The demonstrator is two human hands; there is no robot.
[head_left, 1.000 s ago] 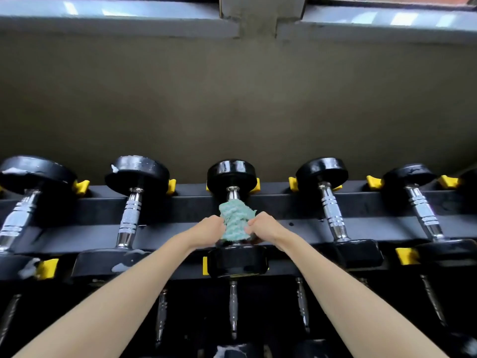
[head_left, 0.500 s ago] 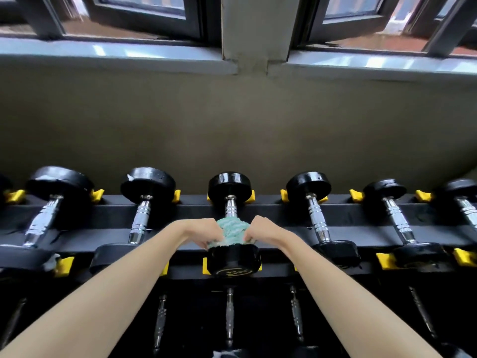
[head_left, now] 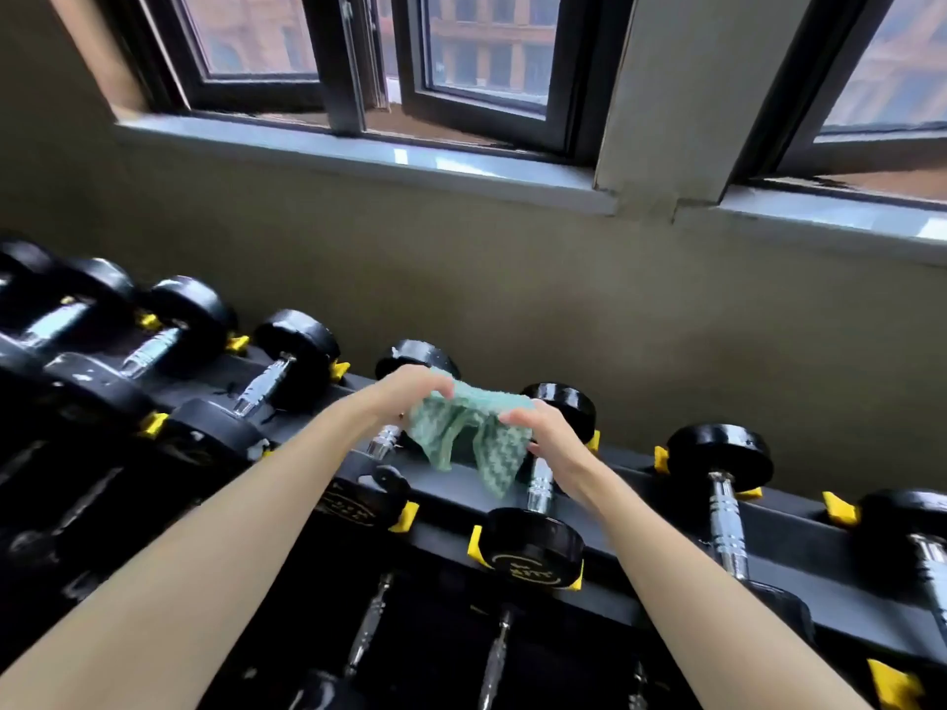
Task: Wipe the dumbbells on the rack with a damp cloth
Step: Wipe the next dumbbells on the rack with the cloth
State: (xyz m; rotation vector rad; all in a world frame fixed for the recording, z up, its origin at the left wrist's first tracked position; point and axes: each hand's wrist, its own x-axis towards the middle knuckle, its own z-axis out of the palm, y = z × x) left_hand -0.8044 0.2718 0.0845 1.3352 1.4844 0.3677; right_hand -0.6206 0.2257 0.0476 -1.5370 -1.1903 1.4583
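Note:
A green cloth (head_left: pixel 469 433) hangs loosely in the air between my two hands, above the rack. My left hand (head_left: pixel 405 394) pinches its upper left corner. My right hand (head_left: pixel 546 440) pinches its right edge. Below the cloth lie two black dumbbells with chrome handles: one (head_left: pixel 382 491) under my left hand, whose far head (head_left: pixel 415 353) shows behind my fingers, and one (head_left: pixel 533 545) under my right hand. The cloth touches neither handle. Several more dumbbells (head_left: pixel 727 468) sit along the black rack (head_left: pixel 640 509) with yellow cradles.
A lower tier of dumbbells (head_left: pixel 494 658) shows under the top rail. Behind the rack rises a beige wall (head_left: pixel 512 279) with a grey sill (head_left: pixel 358 151) and dark-framed windows. Bigger dumbbells (head_left: pixel 194 320) crowd the left end.
Both hands lifted the cloth off the middle dumbbell's handle and spread it out in the air. The view tilted up and swung right, so the windows now show.

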